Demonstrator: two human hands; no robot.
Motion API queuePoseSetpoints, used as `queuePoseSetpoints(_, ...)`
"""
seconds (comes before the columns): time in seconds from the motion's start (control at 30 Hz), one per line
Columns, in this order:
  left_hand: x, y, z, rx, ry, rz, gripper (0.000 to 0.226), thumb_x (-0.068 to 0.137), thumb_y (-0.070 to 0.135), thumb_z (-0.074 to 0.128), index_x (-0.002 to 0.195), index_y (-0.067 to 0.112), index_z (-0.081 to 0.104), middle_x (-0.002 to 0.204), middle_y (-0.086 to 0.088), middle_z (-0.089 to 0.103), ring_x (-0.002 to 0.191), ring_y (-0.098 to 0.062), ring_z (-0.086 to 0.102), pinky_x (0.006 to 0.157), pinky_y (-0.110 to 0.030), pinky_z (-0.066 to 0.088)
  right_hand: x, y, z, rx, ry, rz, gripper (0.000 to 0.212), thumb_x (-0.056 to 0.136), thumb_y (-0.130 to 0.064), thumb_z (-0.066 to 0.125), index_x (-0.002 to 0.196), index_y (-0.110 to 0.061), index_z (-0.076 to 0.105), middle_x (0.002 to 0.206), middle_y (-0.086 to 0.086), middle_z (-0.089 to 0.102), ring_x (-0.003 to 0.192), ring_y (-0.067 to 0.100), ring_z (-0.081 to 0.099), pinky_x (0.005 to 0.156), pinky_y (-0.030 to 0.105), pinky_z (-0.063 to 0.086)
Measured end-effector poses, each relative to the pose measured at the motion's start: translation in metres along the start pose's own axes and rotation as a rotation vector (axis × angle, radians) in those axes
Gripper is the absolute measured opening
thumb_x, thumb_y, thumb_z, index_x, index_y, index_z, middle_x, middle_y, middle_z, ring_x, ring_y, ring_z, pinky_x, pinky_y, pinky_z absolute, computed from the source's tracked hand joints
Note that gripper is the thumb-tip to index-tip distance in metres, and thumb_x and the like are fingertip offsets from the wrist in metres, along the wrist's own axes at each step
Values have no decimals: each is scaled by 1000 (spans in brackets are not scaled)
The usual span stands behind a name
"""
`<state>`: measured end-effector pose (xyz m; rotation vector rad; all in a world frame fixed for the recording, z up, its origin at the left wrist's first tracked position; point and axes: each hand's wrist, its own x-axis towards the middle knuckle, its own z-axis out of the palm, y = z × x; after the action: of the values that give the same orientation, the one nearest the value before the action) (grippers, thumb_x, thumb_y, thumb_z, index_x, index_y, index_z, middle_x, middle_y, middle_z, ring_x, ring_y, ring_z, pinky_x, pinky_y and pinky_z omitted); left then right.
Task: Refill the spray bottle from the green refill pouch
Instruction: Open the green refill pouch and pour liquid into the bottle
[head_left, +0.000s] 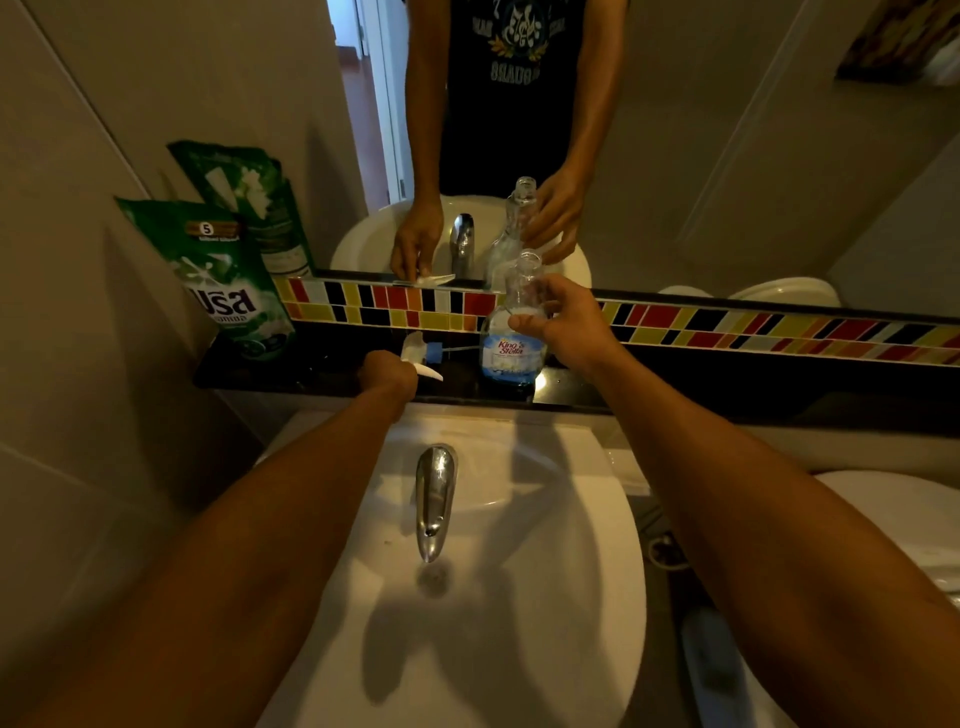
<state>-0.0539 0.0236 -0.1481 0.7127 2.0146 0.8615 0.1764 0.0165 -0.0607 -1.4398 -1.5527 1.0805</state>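
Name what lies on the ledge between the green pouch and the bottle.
In the head view, the spray head lies there, under the left hand, between pouch and bottle.

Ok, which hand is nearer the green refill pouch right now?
Left. The left hand rests on the ledge by the spray head, right of the green refill pouch; the right hand grips the spray bottle farther right.

Both arms reach forward; the left hand (388, 370) is closed in a fist, the right hand (563, 325) curls its fingers (527, 323) in a grip.
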Motion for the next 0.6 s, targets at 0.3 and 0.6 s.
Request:
queuePoseSetpoints(0.3,0,-10,5,232,-3,175,27,97,10,61,122,4,64,121,-18,65,111,-33,65,95,-44,55,-4,2,6,22,42,33,54,92,-10,74,142,-14,55,135,2,61,116,14,59,96,38,58)
queuePoseSetpoints(0.6,-24,-8,-29,572,94,540,45,94,29,66,135,12,55,134,-13,51,122,-34,53,95,-44,48,-26,15,25,38,374,57,70,90,-36,75,151,-23,41,149,5,47,126,23,59,92,47,61)
